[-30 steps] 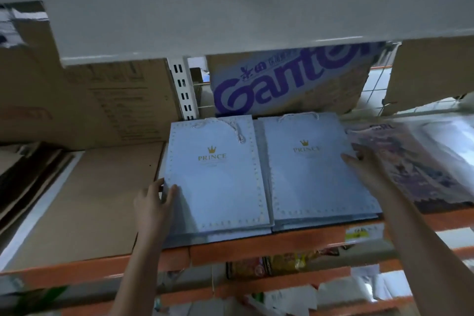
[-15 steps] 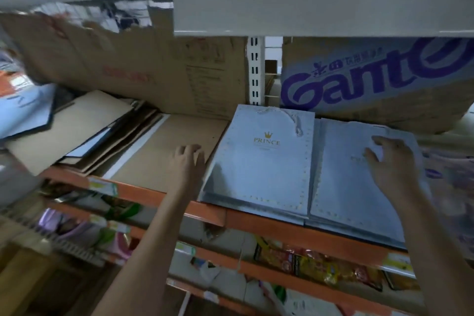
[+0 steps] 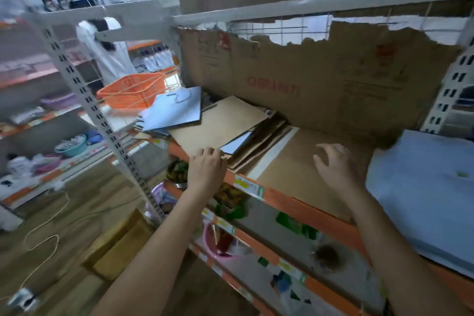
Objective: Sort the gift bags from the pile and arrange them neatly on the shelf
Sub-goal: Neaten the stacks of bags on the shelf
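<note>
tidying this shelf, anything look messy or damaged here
Yes. The pile of bags on the shelf's left is fanned out crookedly, and a blue bag juts over the edge. The cardboard sheet at the back has a ragged, torn top. The left hand is at the pile.
</note>
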